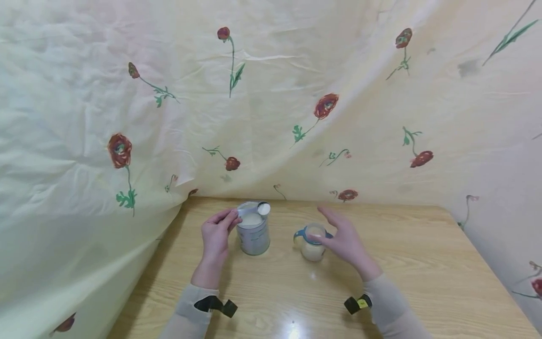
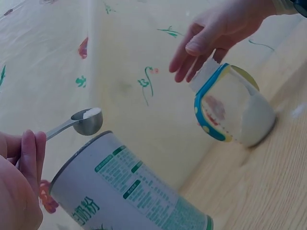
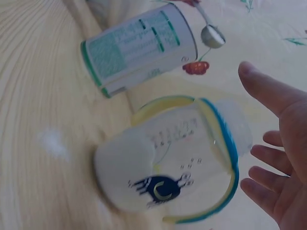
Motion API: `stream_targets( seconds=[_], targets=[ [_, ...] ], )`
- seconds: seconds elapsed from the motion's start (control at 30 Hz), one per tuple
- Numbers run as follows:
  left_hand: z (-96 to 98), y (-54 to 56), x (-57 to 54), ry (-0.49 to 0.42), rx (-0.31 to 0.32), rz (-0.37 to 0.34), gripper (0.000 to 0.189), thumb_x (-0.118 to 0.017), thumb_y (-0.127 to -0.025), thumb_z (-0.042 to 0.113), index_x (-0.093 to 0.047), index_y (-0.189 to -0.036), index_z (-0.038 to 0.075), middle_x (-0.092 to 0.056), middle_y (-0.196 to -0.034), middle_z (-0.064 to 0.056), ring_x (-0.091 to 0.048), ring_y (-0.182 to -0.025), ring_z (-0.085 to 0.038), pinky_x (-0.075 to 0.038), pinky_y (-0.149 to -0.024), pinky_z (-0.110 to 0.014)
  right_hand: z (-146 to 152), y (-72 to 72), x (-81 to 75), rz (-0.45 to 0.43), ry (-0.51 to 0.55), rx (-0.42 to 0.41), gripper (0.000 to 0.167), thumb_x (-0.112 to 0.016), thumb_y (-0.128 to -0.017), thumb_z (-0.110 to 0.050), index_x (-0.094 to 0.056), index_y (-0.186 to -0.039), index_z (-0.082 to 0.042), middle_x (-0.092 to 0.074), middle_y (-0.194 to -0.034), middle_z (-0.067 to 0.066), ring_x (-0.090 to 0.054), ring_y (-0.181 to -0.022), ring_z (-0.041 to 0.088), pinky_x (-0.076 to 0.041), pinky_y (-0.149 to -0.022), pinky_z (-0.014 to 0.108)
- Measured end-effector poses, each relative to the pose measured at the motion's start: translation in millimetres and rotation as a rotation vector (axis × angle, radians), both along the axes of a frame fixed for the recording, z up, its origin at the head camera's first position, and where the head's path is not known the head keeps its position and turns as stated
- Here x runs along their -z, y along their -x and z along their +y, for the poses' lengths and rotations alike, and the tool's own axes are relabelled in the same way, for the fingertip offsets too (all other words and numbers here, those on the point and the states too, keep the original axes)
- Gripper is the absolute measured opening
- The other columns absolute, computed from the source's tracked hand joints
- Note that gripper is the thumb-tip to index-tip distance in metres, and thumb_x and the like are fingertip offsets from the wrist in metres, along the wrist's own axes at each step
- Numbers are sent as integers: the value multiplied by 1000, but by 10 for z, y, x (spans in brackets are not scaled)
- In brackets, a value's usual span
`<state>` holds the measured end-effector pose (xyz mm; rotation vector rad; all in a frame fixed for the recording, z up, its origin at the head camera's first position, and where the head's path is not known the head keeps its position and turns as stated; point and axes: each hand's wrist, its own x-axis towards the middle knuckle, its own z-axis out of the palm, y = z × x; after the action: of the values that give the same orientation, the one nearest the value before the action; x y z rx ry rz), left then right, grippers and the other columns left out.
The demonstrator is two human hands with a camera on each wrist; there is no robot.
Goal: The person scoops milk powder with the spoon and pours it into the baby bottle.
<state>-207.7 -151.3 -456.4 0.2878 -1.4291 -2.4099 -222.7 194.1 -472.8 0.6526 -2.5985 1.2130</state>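
My left hand [image 1: 216, 238] pinches the handle of a metal measuring spoon [image 2: 88, 125] between thumb and fingers. White powder fills the spoon's bowl, which is held just above the rim of an open milk powder can [image 1: 254, 240]. Pale powder shows inside the can. To its right stands a baby bottle [image 1: 313, 250] with blue and yellow handles, no cap on its neck, and whitish contents. My right hand [image 1: 345, 238] hovers beside the bottle's mouth, fingers spread. In the right wrist view a gap separates those fingers from the bottle [image 3: 168, 158].
Both containers stand upright on a light wooden table [image 1: 271, 287], near its back edge. A cream cloth with red flowers [image 1: 271, 117] hangs behind the table and down its left side.
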Motion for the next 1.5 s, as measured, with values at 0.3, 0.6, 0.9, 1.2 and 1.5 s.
stream_targets(
  seconds=[0.3,0.6,0.9,1.2,1.5],
  targets=[
    [160,-23,-52,-7,17,21,10,-77,-93,-10,-76,-104,-10,-77,-89,-7,-76,-68,-17,-64,-78,-28,89,-3,136,-70,4,-51,91,-94,-84,-38,-52,-157,-5,-52,-159,20,-58,-134,50,-50,-109,60],
    [352,-36,-61,-14,62,49,8,-77,-93,-11,-79,-97,-5,-77,-90,-6,-76,-68,-17,-64,-76,-27,136,-4,252,-130,-11,-47,92,-94,-84,-40,-51,-158,-7,-50,-160,19,-57,-135,49,-47,-110,63],
    [550,-62,-69,-19,105,73,12,-76,-94,-10,-74,-105,-15,-76,-90,-11,-76,-67,-16,-64,-76,-29,139,-7,299,-161,-27,-33,94,-93,-83,-46,-51,-158,-7,-53,-159,18,-57,-137,46,-44,-113,64],
    [711,-66,-46,5,140,69,8,-79,-92,-7,-77,-100,-6,-78,-95,-12,-77,-70,-18,-64,-80,-30,137,-28,303,-201,-21,-12,93,-93,-83,-47,-52,-158,-10,-56,-155,21,-56,-137,48,-44,-112,66],
    [878,-47,21,37,164,71,17,-81,-93,-4,-73,-105,-14,-76,-98,-17,-77,-72,-18,-64,-81,-33,138,-19,326,-207,-17,-12,92,-92,-84,-49,-53,-158,-12,-57,-155,19,-57,-137,48,-47,-110,66]
  ],
)
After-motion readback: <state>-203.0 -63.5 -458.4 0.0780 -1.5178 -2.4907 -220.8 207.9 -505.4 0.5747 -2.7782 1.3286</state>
